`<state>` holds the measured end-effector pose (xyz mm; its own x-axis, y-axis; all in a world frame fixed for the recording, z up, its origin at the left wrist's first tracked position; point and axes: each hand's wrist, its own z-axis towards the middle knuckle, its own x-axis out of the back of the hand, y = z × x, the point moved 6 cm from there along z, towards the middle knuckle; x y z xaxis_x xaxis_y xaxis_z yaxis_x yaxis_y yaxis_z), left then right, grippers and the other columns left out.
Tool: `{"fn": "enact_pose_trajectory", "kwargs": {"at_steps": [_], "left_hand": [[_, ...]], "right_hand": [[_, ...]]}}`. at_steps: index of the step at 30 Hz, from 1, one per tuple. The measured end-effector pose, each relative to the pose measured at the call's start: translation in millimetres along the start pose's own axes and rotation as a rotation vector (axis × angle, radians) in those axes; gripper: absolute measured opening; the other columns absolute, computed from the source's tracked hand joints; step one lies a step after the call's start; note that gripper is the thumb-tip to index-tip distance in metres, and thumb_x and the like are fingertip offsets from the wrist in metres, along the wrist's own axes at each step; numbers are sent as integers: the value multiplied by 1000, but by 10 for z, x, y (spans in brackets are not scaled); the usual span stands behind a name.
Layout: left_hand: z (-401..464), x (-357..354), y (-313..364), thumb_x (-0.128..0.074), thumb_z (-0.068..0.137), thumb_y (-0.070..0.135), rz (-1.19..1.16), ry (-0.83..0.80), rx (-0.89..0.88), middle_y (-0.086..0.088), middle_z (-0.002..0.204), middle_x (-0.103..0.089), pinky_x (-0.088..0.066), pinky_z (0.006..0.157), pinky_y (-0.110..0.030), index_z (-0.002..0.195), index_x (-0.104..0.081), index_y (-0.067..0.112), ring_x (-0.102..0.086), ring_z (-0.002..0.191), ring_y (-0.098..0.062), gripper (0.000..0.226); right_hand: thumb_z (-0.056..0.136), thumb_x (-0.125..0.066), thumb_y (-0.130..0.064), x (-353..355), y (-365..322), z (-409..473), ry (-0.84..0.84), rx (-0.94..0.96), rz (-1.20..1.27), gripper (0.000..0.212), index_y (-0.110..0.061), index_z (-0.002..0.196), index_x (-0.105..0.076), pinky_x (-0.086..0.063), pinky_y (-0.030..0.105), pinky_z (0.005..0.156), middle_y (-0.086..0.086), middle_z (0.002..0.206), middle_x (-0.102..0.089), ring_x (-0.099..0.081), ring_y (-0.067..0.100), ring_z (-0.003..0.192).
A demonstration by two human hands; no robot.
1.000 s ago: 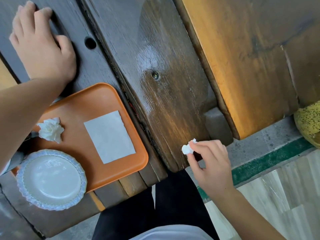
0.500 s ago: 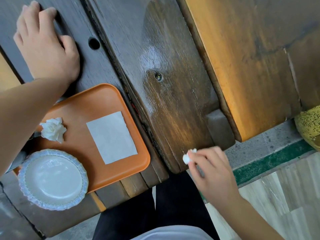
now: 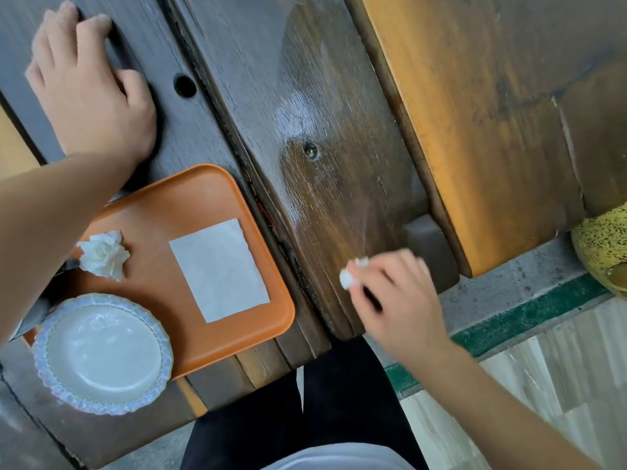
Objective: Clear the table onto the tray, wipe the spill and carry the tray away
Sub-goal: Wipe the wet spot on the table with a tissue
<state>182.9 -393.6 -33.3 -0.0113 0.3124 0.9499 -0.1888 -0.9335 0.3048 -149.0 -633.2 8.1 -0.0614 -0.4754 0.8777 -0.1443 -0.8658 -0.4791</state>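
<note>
- A small white wad [image 3: 346,278] is pinched in the fingers [image 3: 359,286] of the right hand [image 3: 395,301] and pressed to the dark wooden surface [image 3: 332,198] near its front edge.
- The left hand [image 3: 90,96] is laid flat on the surface beyond the tray [image 3: 203,354], its fingers spread and holding nothing.
- On the orange tray are seen a crumpled napkin [image 3: 103,254], a flat paper sheet [image 3: 219,269] and a white plate [image 3: 101,354], the plate overhanging the tray's near left corner.
</note>
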Motion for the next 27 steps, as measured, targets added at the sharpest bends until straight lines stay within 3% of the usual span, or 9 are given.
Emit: {"fn": "enact_pose_trajectory", "kwargs": {"at_steps": [5, 8, 12, 15, 19, 23, 27], "left_hand": [[-25, 75, 89, -30, 91, 30, 27, -8, -14, -9, 157, -42, -30, 124, -43, 143, -42, 21, -35, 151, -29, 54], [-32, 93, 115, -31, 92, 29, 37, -2, -27, -13, 156, -42, -30, 124, -43, 143, -44, 17, -36, 151, -33, 54], [-24, 97, 117, -31, 92, 28, 30, -5, -31, -13, 156, -42, -30, 124, -45, 143, -44, 17, -35, 151, -32, 54], [-34, 99, 118, -31, 92, 28, 47, -5, -30, -13, 157, -41, -29, 125, -44, 144, -43, 17, -34, 152, -31, 55], [-10, 77, 92, -32, 92, 28, 33, -2, -24, -10, 159, -41, -27, 126, -42, 145, -43, 18, -32, 153, -29, 55], [0, 40, 62, -35, 92, 28, 16, 25, -19, -8, 161, -39, -27, 126, -44, 144, -45, 17, -33, 154, -29, 54], [14, 12, 55, -37, 91, 26, -3, 36, -23, -10, 161, -40, -27, 125, -45, 142, -48, 15, -33, 153, -31, 53]], "right_hand": [[84, -71, -16, 10, -49, -825, -154, 31, -15, 13, -14, 94, -78, -40, 34, 61, -2, 85, -68, -58, 21, 76], [86, -66, -18, 88, 20, -796, -103, -58, 20, 16, -12, 95, -77, -46, 35, 65, 1, 87, -67, -57, 20, 78], [90, -57, -21, 161, 145, -529, -65, -248, 120, 22, -11, 102, -72, -47, 26, 84, 2, 102, -64, -57, 17, 95], [90, -54, -22, 162, 120, -466, -52, -270, 175, 17, -19, 104, -64, -48, 26, 84, -4, 102, -65, -58, 13, 96], [87, -62, -15, 133, 82, -564, -65, -180, 158, 15, -16, 97, -72, -52, 37, 73, -2, 99, -67, -61, 18, 89], [87, -65, -14, 68, 92, -643, -177, 31, 51, 19, -18, 102, -77, -50, 41, 70, 6, 105, -67, -59, 22, 95], [86, -71, -15, 85, 145, -387, -157, 145, 4, 17, -21, 101, -79, -42, 38, 67, 2, 93, -68, -58, 20, 86]]}}
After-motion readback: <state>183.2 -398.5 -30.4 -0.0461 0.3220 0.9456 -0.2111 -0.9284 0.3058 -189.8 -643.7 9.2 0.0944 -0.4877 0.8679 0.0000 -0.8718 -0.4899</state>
